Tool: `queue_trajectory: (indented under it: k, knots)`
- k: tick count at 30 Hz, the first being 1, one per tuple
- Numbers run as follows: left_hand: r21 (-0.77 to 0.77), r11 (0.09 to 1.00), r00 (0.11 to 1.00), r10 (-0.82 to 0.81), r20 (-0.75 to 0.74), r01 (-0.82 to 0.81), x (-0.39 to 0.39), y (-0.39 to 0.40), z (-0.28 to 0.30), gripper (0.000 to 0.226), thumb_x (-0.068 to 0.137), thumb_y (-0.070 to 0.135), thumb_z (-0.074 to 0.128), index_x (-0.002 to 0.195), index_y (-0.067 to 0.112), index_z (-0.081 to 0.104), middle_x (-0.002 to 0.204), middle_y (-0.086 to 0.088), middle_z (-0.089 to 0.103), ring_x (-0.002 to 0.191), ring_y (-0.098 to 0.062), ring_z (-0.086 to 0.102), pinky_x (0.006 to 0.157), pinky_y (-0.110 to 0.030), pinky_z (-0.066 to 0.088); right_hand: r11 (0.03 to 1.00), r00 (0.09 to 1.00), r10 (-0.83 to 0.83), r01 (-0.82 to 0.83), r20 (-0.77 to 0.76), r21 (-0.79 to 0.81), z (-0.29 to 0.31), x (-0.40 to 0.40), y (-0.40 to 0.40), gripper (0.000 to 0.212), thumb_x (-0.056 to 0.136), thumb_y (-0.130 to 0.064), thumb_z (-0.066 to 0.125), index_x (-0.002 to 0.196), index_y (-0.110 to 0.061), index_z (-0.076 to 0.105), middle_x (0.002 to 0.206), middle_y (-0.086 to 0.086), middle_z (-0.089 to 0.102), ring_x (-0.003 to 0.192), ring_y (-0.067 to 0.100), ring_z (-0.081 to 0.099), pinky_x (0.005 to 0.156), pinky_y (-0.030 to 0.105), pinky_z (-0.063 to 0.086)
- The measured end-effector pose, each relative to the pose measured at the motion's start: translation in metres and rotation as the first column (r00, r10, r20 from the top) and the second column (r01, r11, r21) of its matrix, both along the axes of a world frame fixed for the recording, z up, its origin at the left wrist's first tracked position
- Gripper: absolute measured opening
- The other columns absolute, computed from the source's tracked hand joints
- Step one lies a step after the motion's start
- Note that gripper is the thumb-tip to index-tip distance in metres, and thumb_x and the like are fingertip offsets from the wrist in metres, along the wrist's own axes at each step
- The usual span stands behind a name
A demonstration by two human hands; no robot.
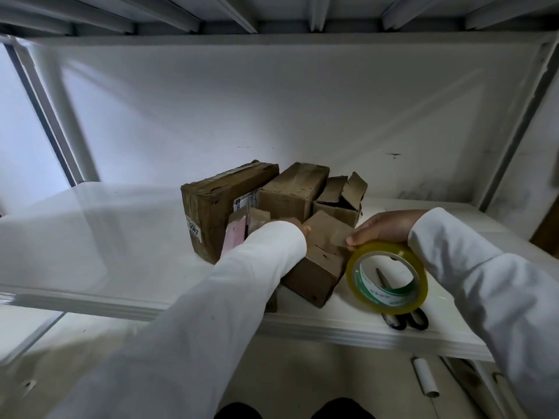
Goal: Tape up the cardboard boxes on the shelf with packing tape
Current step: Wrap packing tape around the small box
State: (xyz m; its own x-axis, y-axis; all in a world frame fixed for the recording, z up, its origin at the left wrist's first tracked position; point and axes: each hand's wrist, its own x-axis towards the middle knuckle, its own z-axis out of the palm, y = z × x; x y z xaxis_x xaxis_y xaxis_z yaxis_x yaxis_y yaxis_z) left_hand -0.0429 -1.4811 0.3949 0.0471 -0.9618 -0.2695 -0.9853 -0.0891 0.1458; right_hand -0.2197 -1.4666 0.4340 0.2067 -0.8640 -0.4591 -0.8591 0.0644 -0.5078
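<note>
Several brown cardboard boxes stand grouped on a white shelf [90, 231]. The nearest small box [320, 261] lies tilted at the front. My left hand [302, 228] is mostly hidden by its white sleeve and rests on that box's top left edge. My right hand [381, 226] holds a yellowish roll of clear packing tape [388, 278] upright beside the box, and its fingers pinch a pulled-out strip of tape [340, 237] lying over the box's top. A larger box with a label [217, 207] stands at the left, and an open box [341, 198] with raised flaps stands behind.
Black-handled scissors [405, 319] lie on the shelf near its front edge, partly behind the tape roll. The shelf above hangs low overhead. A white tube [425, 378] and some wooden strips lie on the floor below right.
</note>
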Motion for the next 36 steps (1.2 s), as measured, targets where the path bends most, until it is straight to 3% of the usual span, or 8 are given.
queue_trajectory:
  k: [4, 12, 17, 21, 24, 29, 32, 36]
  knots:
    - [-0.068, 0.997, 0.997, 0.042, 0.067, -0.037, -0.005, 0.004, -0.010, 0.040, 0.103, 0.029, 0.037, 0.138, 0.009, 0.042, 0.138, -0.014, 0.047, 0.126, -0.030, 0.047, 0.101, -0.037, 0.039, 1.000, 0.997, 0.015, -0.016, -0.079, -0.012, -0.003, 0.007, 0.004, 0.022, 0.088, -0.045, 0.059, 0.081, -0.030, 0.073, 0.093, -0.003, 0.068, 0.089, 0.016, 0.061, 0.095, 0.031, 0.045]
    - [0.041, 0.999, 0.999, -0.017, 0.043, 0.015, -0.004, 0.005, -0.005, 0.045, 0.103, 0.025, 0.039, 0.145, 0.009, 0.032, 0.147, -0.013, 0.037, 0.134, -0.028, 0.038, 0.109, -0.036, 0.030, 0.999, 0.977, 0.006, -0.014, -0.213, -0.036, 0.010, 0.009, 0.006, 0.032, 0.092, -0.050, 0.049, 0.087, -0.029, 0.073, 0.099, 0.000, 0.066, 0.094, 0.019, 0.061, 0.094, 0.034, 0.048]
    - [-0.446, 0.887, 0.971, -0.198, -0.133, 0.119, 0.000, 0.015, 0.000, 0.032, 0.098, 0.043, 0.040, 0.119, 0.026, 0.058, 0.124, -0.001, 0.055, 0.118, -0.023, 0.046, 0.107, -0.045, 0.025, 0.995, 0.966, 0.051, -0.071, -0.254, -0.069, 0.013, 0.014, 0.006, 0.026, 0.096, -0.042, 0.048, 0.085, -0.032, 0.069, 0.101, -0.001, 0.064, 0.098, 0.019, 0.057, 0.095, 0.032, 0.045]
    - [-0.223, 0.972, 0.726, -0.202, -0.657, 0.068, -0.016, 0.032, 0.008, 0.044, 0.094, 0.055, 0.042, 0.087, 0.019, 0.066, 0.094, -0.005, 0.064, 0.091, -0.023, 0.056, 0.087, -0.035, 0.041, 0.992, 0.950, 0.038, -0.073, -0.309, -0.104, 0.013, 0.012, 0.002, 0.020, 0.096, -0.039, 0.047, 0.098, -0.027, 0.064, 0.098, -0.001, 0.060, 0.095, 0.017, 0.055, 0.092, 0.030, 0.043]
    - [-0.227, 0.972, 0.666, -0.203, -0.718, 0.052, -0.025, 0.035, 0.007, 0.026, 0.093, 0.032, 0.057, 0.076, 0.013, 0.063, 0.089, -0.011, 0.068, 0.092, -0.029, 0.063, 0.084, -0.035, 0.048, 0.990, 0.944, 0.041, -0.083, -0.328, -0.118, 0.016, 0.010, 0.001, 0.023, 0.094, -0.040, 0.051, 0.108, -0.025, 0.059, 0.101, 0.000, 0.058, 0.100, 0.020, 0.055, 0.093, 0.031, 0.044]
    - [-0.267, 0.963, 0.658, -0.178, -0.732, -0.037, -0.027, 0.030, 0.015, 0.025, 0.093, 0.027, 0.058, 0.076, 0.011, 0.068, 0.090, -0.009, 0.070, 0.090, -0.022, 0.063, 0.075, -0.026, 0.045, 0.999, 0.998, -0.003, 0.006, -0.056, 0.053, 0.016, -0.010, 0.003, 0.035, 0.083, -0.053, 0.052, 0.104, -0.025, 0.058, 0.108, 0.003, 0.063, 0.096, 0.017, 0.060, 0.081, 0.026, 0.048]
    - [-0.271, 0.962, 0.709, -0.164, -0.686, -0.040, -0.027, 0.026, 0.018, 0.032, 0.093, 0.031, 0.057, 0.065, 0.017, 0.060, 0.075, -0.001, 0.064, 0.075, -0.015, 0.056, 0.061, -0.022, 0.038, 0.990, 0.990, -0.111, 0.102, 0.090, 0.093, 0.011, -0.021, 0.015, 0.045, 0.073, -0.058, 0.049, 0.095, -0.019, 0.059, 0.081, 0.002, 0.066, 0.074, 0.016, 0.060, 0.066, 0.025, 0.049]
    - [-0.253, 0.967, 0.780, -0.140, -0.610, -0.024, -0.018, 0.020, 0.017, 0.037, 0.095, 0.033, 0.054, 0.062, 0.017, 0.057, 0.069, 0.003, 0.057, 0.068, -0.011, 0.052, 0.069, -0.024, 0.037, 0.979, 0.957, -0.203, 0.201, 0.207, 0.031, 0.013, -0.030, 0.021, 0.045, 0.079, -0.053, 0.051, 0.083, -0.010, 0.063, 0.070, 0.005, 0.063, 0.063, 0.016, 0.059, 0.057, 0.024, 0.051]
